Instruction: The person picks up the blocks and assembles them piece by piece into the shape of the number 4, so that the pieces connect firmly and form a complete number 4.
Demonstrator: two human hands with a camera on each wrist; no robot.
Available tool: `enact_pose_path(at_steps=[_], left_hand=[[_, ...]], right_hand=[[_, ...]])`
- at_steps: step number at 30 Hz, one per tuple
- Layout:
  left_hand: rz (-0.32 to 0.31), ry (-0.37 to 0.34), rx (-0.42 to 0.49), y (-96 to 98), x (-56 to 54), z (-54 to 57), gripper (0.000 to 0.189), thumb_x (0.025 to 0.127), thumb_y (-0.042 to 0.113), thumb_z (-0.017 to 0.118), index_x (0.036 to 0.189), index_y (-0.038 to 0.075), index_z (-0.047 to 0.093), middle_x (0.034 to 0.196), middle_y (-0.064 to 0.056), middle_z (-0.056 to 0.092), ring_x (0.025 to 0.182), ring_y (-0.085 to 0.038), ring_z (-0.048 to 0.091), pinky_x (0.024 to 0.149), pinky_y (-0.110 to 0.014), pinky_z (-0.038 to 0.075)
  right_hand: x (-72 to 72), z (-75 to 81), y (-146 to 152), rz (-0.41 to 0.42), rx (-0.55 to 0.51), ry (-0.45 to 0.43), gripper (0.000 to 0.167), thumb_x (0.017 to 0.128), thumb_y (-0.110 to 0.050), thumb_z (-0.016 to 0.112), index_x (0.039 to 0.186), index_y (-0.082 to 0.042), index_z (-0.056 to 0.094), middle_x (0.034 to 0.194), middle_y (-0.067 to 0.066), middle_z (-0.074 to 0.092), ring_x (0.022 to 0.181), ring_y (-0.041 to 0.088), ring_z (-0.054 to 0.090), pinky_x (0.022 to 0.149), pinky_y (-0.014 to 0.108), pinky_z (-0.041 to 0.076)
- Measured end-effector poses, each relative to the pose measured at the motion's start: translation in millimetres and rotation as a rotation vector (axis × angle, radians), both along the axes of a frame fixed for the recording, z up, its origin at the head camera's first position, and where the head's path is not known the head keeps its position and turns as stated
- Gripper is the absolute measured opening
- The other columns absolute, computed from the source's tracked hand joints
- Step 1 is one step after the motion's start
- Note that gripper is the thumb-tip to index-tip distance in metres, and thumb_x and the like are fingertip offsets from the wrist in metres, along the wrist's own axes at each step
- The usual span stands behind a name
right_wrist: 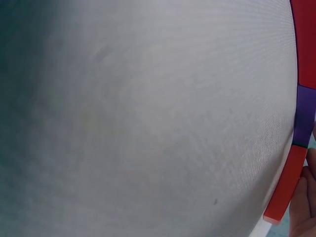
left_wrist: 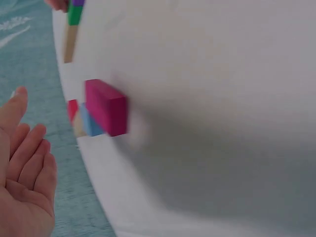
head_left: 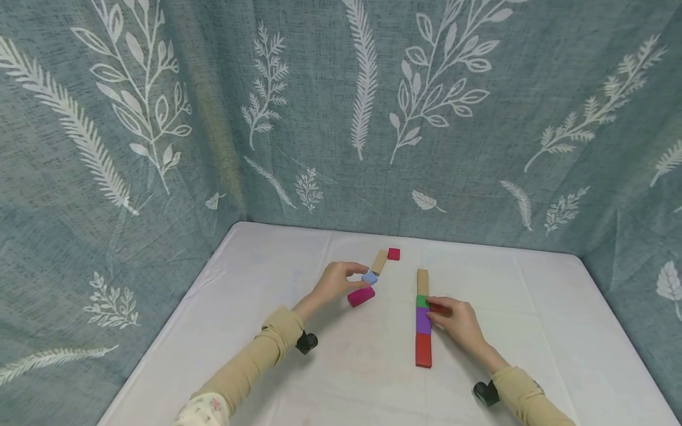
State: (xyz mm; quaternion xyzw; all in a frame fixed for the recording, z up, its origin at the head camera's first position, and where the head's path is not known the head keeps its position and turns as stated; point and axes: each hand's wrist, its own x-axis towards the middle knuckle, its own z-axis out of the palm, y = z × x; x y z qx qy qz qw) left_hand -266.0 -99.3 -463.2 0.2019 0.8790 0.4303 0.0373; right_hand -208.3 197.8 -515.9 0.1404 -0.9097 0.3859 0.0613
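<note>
My left hand (head_left: 337,280) reaches round a small blue block (head_left: 369,277), thumb and forefinger on either side of it. In the left wrist view the left hand (left_wrist: 27,173) looks spread and apart from the blue block (left_wrist: 89,121). A magenta block (head_left: 361,296) lies just nearer to me. My right hand (head_left: 459,322) pinches a red block (head_left: 440,309) low against a row of blocks, its fingertips at the green block (head_left: 422,301) and purple block (head_left: 423,320). The right wrist view has the fingers (right_wrist: 301,202) along that red block (right_wrist: 286,182).
The row also holds a plain wooden block (head_left: 422,282) at its far end and a longer red block (head_left: 423,351) at its near end. Another wooden block (head_left: 380,262) and a small red block (head_left: 393,254) lie farther back. A patterned curtain (head_left: 330,118) rises behind the white-covered table (head_left: 346,378).
</note>
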Motion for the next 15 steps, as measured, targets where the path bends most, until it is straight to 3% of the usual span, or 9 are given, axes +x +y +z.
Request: enact_pose_path(at_steps=[7, 15], left_hand=[[0.017, -0.036, 0.007, -5.7, 4.8, -21.4, 0.036, 0.081, 0.016, 0.075, 0.112, 0.001, 0.068, 0.113, -0.012, 0.070, 0.109, -0.026, 0.064, 0.098, -0.041, 0.049], [0.036, -0.039, -0.037, -7.6, 7.3, -35.8, 0.035, 0.078, 0.017, 0.078, 0.109, 0.003, 0.070, 0.111, -0.012, 0.071, 0.106, -0.025, 0.066, 0.094, -0.040, 0.051]], right_hand=[[0.6, 1.0, -0.7, -0.002, 0.004, -0.001, 0.035, 0.078, -0.008, 0.075, 0.112, -0.002, 0.068, 0.109, 0.015, 0.070, 0.102, 0.030, 0.066, 0.085, 0.041, 0.054], [-0.7, -0.3, -0.1, -0.003, -0.001, -0.001, 0.035, 0.078, -0.008, 0.076, 0.111, -0.001, 0.069, 0.109, 0.015, 0.071, 0.100, 0.029, 0.067, 0.084, 0.039, 0.055]])
